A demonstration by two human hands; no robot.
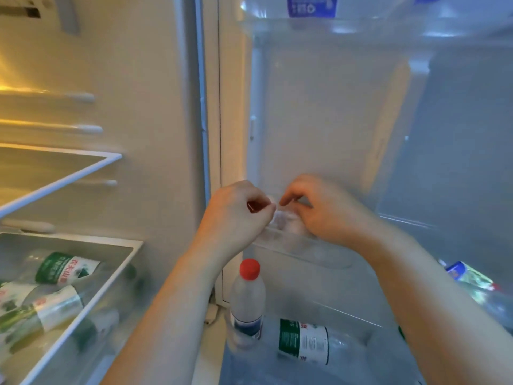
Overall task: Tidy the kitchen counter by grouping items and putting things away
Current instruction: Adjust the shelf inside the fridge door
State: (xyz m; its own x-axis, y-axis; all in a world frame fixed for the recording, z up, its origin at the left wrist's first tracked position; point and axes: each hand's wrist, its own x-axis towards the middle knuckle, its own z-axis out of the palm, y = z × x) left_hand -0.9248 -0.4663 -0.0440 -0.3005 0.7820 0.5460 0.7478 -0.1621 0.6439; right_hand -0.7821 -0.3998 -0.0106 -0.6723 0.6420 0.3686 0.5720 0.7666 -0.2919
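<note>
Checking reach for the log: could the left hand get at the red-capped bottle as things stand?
Probably yes: the red-capped bottle stands upright just below the left hand, nothing between them. But that hand seems to pinch a clear item.

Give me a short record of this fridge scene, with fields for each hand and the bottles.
place: open fridge
left hand: pinches a small red item, blurred
right hand: curled on a clear item at the middle door shelf
lower door shelf: red-capped bottle upright; green-labelled bottle lying
drawer: more green-labelled bottles lying
</note>
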